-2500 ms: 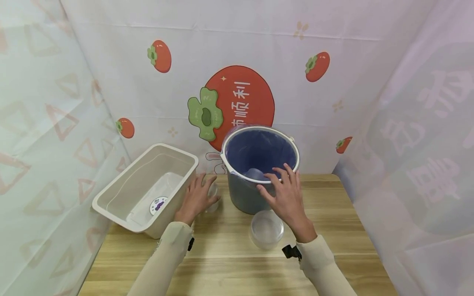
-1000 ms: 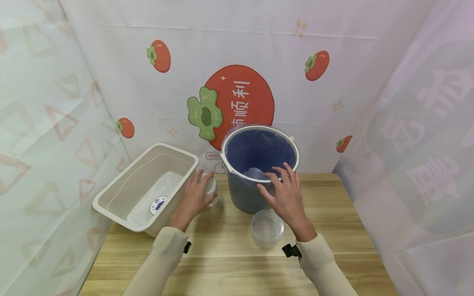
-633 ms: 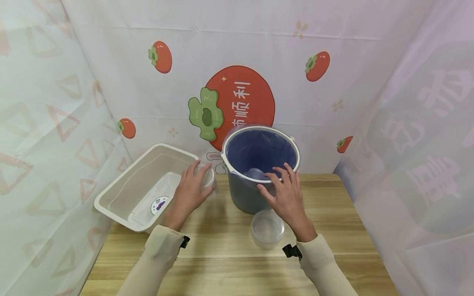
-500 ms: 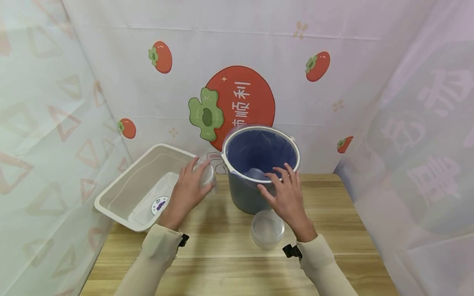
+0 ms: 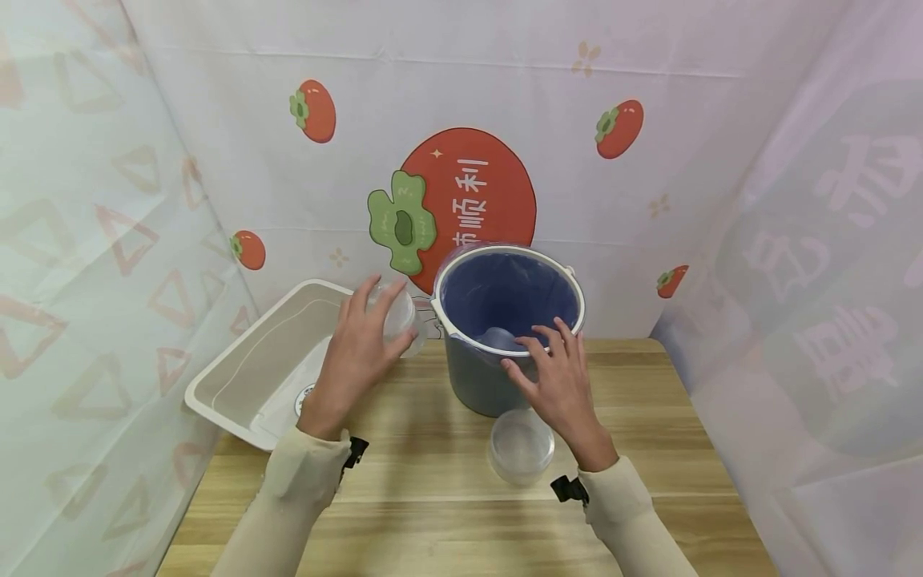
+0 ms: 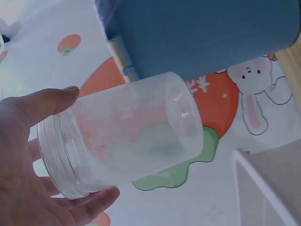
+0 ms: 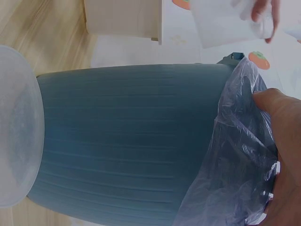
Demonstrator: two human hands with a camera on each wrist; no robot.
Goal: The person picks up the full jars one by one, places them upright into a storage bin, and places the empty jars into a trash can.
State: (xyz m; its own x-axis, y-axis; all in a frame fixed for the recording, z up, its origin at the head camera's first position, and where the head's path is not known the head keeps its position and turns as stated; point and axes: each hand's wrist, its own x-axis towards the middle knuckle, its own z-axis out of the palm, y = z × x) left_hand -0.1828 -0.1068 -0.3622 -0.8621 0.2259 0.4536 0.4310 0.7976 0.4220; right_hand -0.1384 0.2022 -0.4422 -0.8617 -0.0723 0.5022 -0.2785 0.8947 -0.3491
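My left hand [image 5: 355, 343] grips a clear plastic jar [image 6: 141, 132] round its ridged end, thumb on one side and fingers on the other. The jar is lifted off the table, between the beige basin and the blue bucket [image 5: 479, 381]. In the left wrist view its smooth base points away from the palm. At the bucket's near right rim, my right hand [image 5: 558, 385] holds on, fingers over the edge and thumb outside on a thin purple plastic bag [image 7: 230, 141] lining it. A rounded bluish thing [image 5: 497, 340] shows inside the bucket, partly hidden by the rim.
A second clear jar [image 5: 521, 446] stands on the wooden table [image 5: 447, 521] just in front of the bucket. To the left is the beige basin [image 5: 238, 361], partly covered by my left arm. Printed cloth [image 5: 613, 216] hangs behind and at both sides.
My left hand has taken hold of the jar beside the basin and raised it from the table, up toward the bucket's rim height. My right hand has stayed at the bucket rim.
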